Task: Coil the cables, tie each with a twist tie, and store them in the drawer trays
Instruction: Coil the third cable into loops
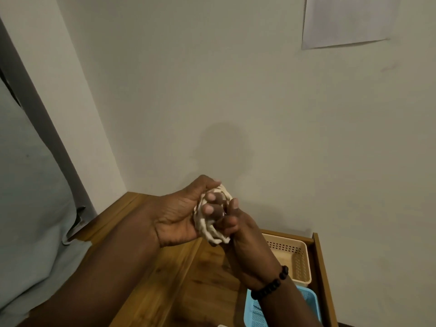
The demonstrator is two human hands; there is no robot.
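Held above the wooden surface (pixel 165 267), the white coiled cable (pixel 212 228) sits pinched between the left hand (pixel 179 215) and right hand (pixel 238 223), both grips closed around it; it looks light, soft and springy, best clamped across the loops.

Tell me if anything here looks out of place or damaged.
Nothing stands out. Both hands, left and right, hold the white cable coil above the open drawer, where the beige tray and blue tray sit upright.
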